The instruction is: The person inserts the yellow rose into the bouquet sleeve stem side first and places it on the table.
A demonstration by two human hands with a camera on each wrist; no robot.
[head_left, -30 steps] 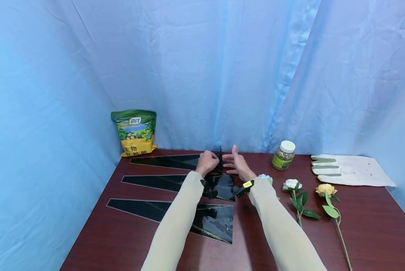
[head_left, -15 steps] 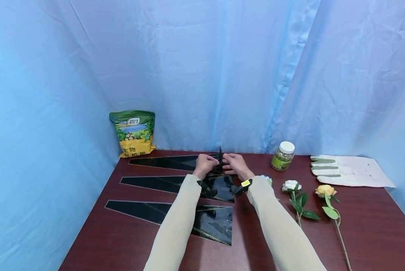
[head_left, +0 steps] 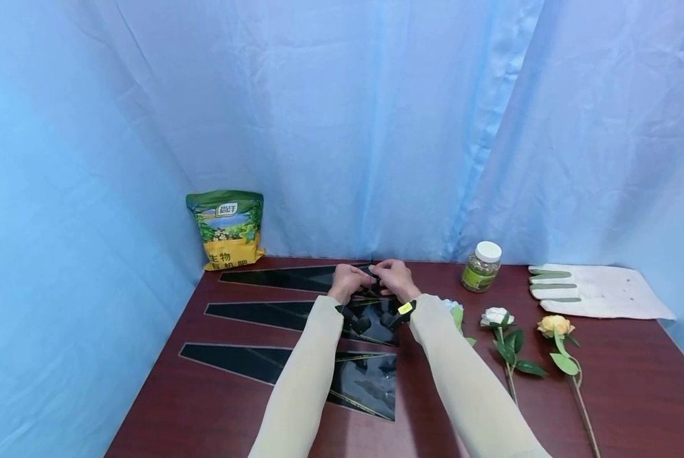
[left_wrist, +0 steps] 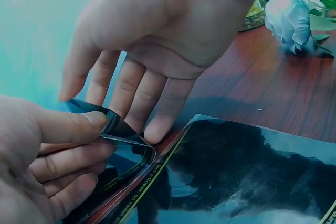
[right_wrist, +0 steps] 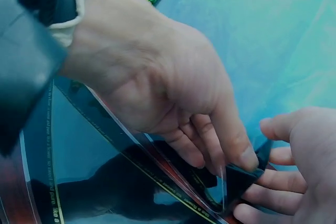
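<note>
Three tapered black plastic flower sleeves lie in rows on the table; the rear sleeve [head_left: 285, 277] has its wide right end lifted and bent. My left hand [head_left: 348, 281] pinches this end between thumb and fingers. In the left wrist view the lifted film [left_wrist: 123, 129] stands in a fold between both hands. My right hand [head_left: 396, 278] comes from the right, with a film corner between its thumb and fingers. In front lie the middle sleeve [head_left: 256, 311] and the near sleeve [head_left: 370, 381], both flat, partly under my left arm.
A green and yellow fertilizer bag [head_left: 225, 229] stands at back left. To the right are a white-lidded jar [head_left: 482, 267], a white glove [head_left: 605, 289], a white rose [head_left: 496, 317] and a yellow rose [head_left: 555, 326]. A pale flower [head_left: 452, 306] shows partly beside my right sleeve.
My right hand has moved left, from spread fingers to holding the film's corner. The lifted end, upright before, now stands lower between both hands.
</note>
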